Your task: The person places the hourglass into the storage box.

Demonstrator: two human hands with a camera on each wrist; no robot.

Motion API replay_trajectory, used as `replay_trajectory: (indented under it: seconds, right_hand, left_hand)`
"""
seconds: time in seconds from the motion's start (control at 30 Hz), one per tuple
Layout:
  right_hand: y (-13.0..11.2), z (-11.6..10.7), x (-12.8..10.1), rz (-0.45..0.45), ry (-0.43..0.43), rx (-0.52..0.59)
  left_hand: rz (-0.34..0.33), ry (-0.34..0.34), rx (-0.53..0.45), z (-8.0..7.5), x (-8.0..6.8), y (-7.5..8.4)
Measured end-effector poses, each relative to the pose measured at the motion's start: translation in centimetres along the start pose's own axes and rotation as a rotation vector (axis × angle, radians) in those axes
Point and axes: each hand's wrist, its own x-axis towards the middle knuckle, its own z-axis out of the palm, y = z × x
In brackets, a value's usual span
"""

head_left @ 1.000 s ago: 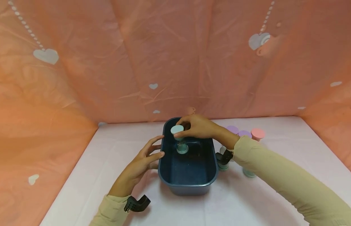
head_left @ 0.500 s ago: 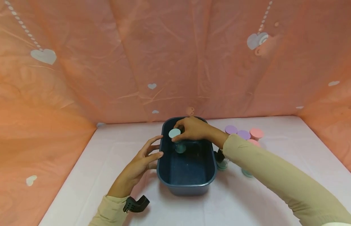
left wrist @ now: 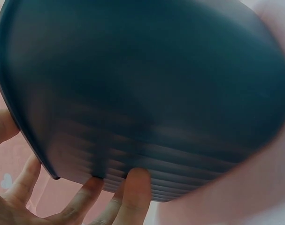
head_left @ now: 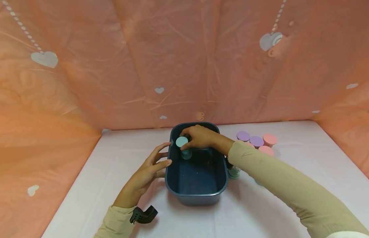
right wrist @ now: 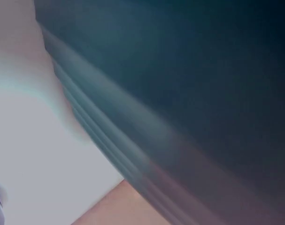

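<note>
A dark blue plastic bin (head_left: 198, 200) stands on the table. In the head view my right hand (head_left: 200, 137) reaches inside it and pinches a sand timer with mint ends (head_left: 182, 141) by its upper part, upright near the left wall. My left hand (head_left: 147, 170) is at the bin's left side, its fingers spread and fairly straight. The left wrist view shows those fingertips (left wrist: 137, 183) against the ribbed outer wall. The bin's outer side (right wrist: 147, 103) fills most of the right wrist view, where my right hand is hidden.
Right of the bin stand more timers: purple-topped ones (head_left: 243, 136) and pink-topped ones (head_left: 270, 139). A timer with a mint base (head_left: 234, 172) stands close to the bin, partly under my right forearm. An orange sheet with hearts (head_left: 184, 66) hangs behind the white table (head_left: 113, 172).
My right hand has moved slightly left and lower inside the bin with the mint sand timer, towards the left wall. The left hand stays at the bin's side.
</note>
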Motion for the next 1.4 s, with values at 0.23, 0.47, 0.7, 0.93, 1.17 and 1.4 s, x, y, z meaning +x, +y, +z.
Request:
replay_trajectory:
  seconds: [0.23, 0.47, 0.7, 0.93, 1.17, 1.4]
  right_hand:
    - [0.0, 0.1, -0.1, 0.018, -0.023, 0.017]
    - [0.4, 0.0, -0.4, 0.016, -0.032, 0.024]
    - [0.6, -0.7, -1.5, 0.07, -0.067, 0.084]
    - [0.6, -2.3, -3.0, 0.063, -0.034, 0.193]
    - [0.8, -4.2, -7.2, -0.001, 0.088, 0.316]
    - [1.9, -4.9, -13.0, 0.012, 0.206, 0.326]
  left_hand:
    - [0.008, -0.008, 0.002, 0.0, 0.1, -0.2]
    - [0.007, 0.006, -0.007, 0.3, 0.2, -0.2]
    - [-0.003, 0.002, 0.003, 0.4, 0.2, 0.0]
    - [-0.012, 0.021, 0.007, 0.5, 0.6, 0.1]
    - [-0.028, 0.019, -0.011, 0.9, 0.9, 0.0]
    - [-0.038, 0.01, -0.011, 1.4, 1.1, -0.1]
